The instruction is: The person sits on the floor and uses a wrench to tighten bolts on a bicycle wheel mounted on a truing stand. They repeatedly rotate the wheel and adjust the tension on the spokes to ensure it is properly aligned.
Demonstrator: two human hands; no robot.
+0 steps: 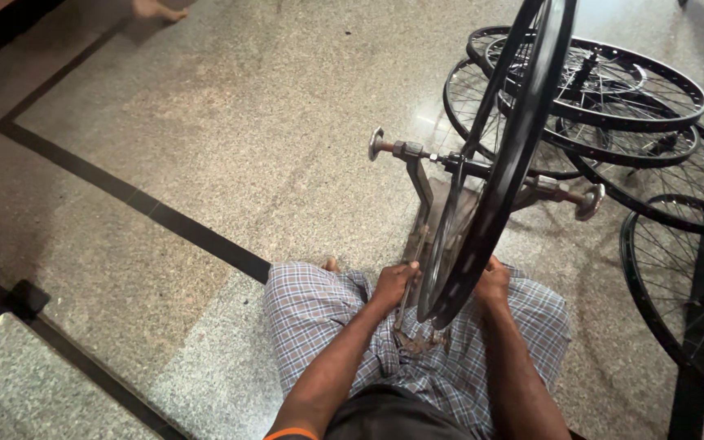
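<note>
The black bicycle wheel [499, 155] stands upright on edge in a metal truing stand [429, 195], its axle carried between the stand's two arms, with the lower rim hanging just above the person's lap in checked cloth [319, 310]. It looks stiff at the rim and light for its size, since most of it is thin wire spokes; the spokes seem the delicate part, likely to bend or pinch, so the rim edge is the sound place to take hold, one hand to each side. That is where the hands are: the left hand [393, 283] rests against the near side of the rim with its fingers curled toward it, and the right hand [492, 283] sits against the far side, but whether either truly grips the rim or only steadies it cannot be told, as the rim covers the fingertips. The smooth painted metal would probably slide easily through a loose hold. The wheel's top runs out of the picture, the hub is partly masked by the rim, and the base of the stand is lost between the knees. To the right lies a stack of bare wheels [605, 106] flat on the speckled stone floor [205, 138]; how many are stacked is hard to make out. A bare foot [156, 10] of someone else shows at the top edge.
</note>
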